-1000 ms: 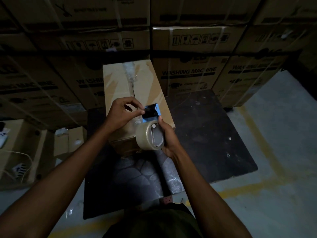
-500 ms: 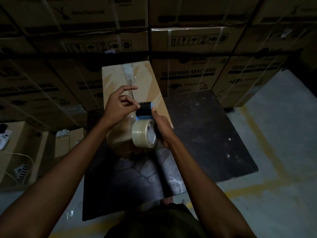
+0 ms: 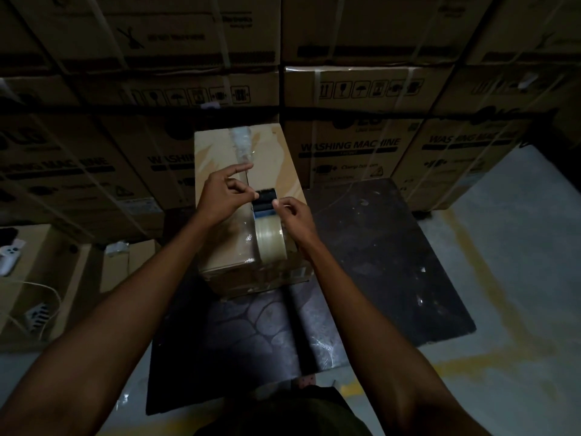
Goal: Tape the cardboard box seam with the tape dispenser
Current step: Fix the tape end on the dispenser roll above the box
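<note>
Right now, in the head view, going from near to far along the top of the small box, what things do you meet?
Tape roll → blue-and-black dispenser head → untaped seam → crinkled old tape.

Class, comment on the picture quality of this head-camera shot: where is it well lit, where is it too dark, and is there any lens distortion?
Head view: dim overall; the cardboard box top is the brightest area; the stacked cartons behind sink into shadow, with some print still legible; the clear tape on the seam glints; the wide-angle lens bows the carton edges and stretches the forearms; the tape dispenser stays fairly sharp.

Dim room: strapped washing-machine cartons (image 3: 358, 127) stacked behind, dark mat (image 3: 393, 262) on concrete floor (image 3: 518, 278).
</note>
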{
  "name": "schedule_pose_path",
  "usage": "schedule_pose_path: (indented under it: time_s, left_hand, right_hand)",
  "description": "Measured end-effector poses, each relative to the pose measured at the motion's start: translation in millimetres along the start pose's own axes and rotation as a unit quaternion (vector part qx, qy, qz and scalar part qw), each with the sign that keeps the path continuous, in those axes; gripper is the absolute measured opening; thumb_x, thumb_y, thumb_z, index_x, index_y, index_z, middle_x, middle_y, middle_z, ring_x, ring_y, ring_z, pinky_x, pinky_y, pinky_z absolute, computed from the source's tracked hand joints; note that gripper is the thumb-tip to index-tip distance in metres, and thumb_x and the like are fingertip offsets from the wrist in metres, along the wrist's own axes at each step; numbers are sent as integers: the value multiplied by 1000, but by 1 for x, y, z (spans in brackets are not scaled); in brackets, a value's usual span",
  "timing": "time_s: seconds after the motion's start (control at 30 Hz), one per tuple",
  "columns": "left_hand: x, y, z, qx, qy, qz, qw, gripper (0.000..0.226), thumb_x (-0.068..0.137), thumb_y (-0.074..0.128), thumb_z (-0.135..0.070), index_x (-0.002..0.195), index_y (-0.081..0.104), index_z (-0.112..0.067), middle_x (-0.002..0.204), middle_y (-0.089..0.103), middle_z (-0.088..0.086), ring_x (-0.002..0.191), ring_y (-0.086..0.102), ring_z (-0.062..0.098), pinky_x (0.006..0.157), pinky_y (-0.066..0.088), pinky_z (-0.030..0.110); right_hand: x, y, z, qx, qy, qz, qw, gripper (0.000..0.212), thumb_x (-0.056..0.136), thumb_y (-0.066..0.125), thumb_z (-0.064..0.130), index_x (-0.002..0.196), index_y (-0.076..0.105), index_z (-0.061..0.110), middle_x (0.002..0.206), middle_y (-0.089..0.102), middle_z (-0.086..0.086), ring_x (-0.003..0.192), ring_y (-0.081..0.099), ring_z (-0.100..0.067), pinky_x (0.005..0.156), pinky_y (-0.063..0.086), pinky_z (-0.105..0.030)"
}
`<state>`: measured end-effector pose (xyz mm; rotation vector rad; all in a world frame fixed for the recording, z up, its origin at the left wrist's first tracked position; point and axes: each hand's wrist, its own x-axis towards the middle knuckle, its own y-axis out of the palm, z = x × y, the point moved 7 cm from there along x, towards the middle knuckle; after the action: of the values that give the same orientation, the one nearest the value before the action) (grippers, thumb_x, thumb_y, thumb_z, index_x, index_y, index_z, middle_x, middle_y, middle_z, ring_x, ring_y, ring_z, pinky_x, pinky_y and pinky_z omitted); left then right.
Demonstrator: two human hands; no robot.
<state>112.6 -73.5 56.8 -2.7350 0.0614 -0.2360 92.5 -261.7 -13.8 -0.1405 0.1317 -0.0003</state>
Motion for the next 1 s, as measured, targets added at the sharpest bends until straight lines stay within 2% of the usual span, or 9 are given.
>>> schedule_pose_path:
  time_s: [0.1, 0.23, 0.4, 0.47, 0.63, 0.73, 0.83, 0.9, 1.0]
  left_hand:
    - [5, 2, 5, -2, -13, 1, 1000, 69, 81, 89, 0, 145, 65, -13, 78, 83, -3, 84, 82, 13, 89, 63, 27]
    - [9, 4, 9, 1, -36, 7, 999, 70, 82, 89, -1, 145, 63, -14, 77, 82, -10, 85, 81, 9, 86, 60, 20]
    - [12, 6, 14, -13, -56, 2, 998, 65, 80, 90, -1, 139, 65, -14, 79, 83, -2, 85, 82, 12, 87, 60, 27]
    - [13, 6, 17, -21, -65, -2, 998, 61, 79, 91, -1, 133, 66, -13, 79, 83, 0, 85, 82, 14, 86, 61, 29]
    - [14, 4, 27, -35, -86, -14, 996, 48, 78, 92, -1, 117, 66, -9, 79, 83, 3, 82, 82, 17, 81, 62, 31]
    - [14, 2, 31, -32, -95, -24, 995, 47, 78, 92, -2, 117, 65, -8, 79, 83, 4, 83, 82, 17, 80, 62, 32]
    - [14, 3, 34, -31, -105, -30, 994, 46, 79, 91, -1, 116, 63, -10, 86, 83, 10, 86, 82, 19, 82, 62, 35]
    - [15, 2, 36, -38, -109, -34, 993, 46, 80, 90, 0, 115, 62, -10, 89, 83, 14, 87, 83, 22, 79, 62, 34]
    - [15, 3, 35, -40, -112, -39, 992, 46, 79, 91, -1, 111, 61, -13, 88, 83, 12, 85, 82, 18, 74, 60, 28]
  right_hand:
    - [5, -6, 11, -7, -36, -25, 999, 25, 96, 71, 18, 121, 70, 13, 108, 75, -8, 94, 70, -17, 81, 58, -35]
    - [16, -9, 33, -31, -96, -13, 995, 20, 96, 68, 13, 116, 72, 14, 113, 73, 1, 106, 69, -16, 86, 61, -41]
    - [37, -10, 46, -98, -103, 14, 990, 11, 95, 71, 13, 96, 77, 4, 98, 76, -8, 96, 71, -17, 89, 61, -45]
    - [43, -10, 47, -115, -104, 25, 988, 10, 94, 72, 12, 94, 77, 3, 96, 76, -11, 93, 71, -19, 88, 61, -52]
    - [52, -6, 47, -132, -96, 49, 985, 12, 96, 71, 12, 94, 77, 1, 96, 76, -15, 89, 71, -24, 86, 61, -57]
    - [53, -1, 46, -135, -85, 66, 985, 19, 99, 67, 16, 94, 77, 1, 95, 76, -16, 88, 70, -23, 87, 59, -55]
    - [51, 3, 43, -102, -53, 86, 990, 39, 104, 55, 36, 91, 76, 6, 96, 76, -15, 93, 74, -34, 85, 61, -58]
    - [51, 3, 45, -109, -62, 92, 988, 38, 103, 58, 38, 91, 76, 7, 95, 76, -14, 88, 74, -28, 83, 62, -56]
    - [53, 2, 50, -138, -104, 99, 980, 17, 98, 70, 18, 93, 75, 3, 93, 75, -13, 75, 66, -12, 80, 60, -50]
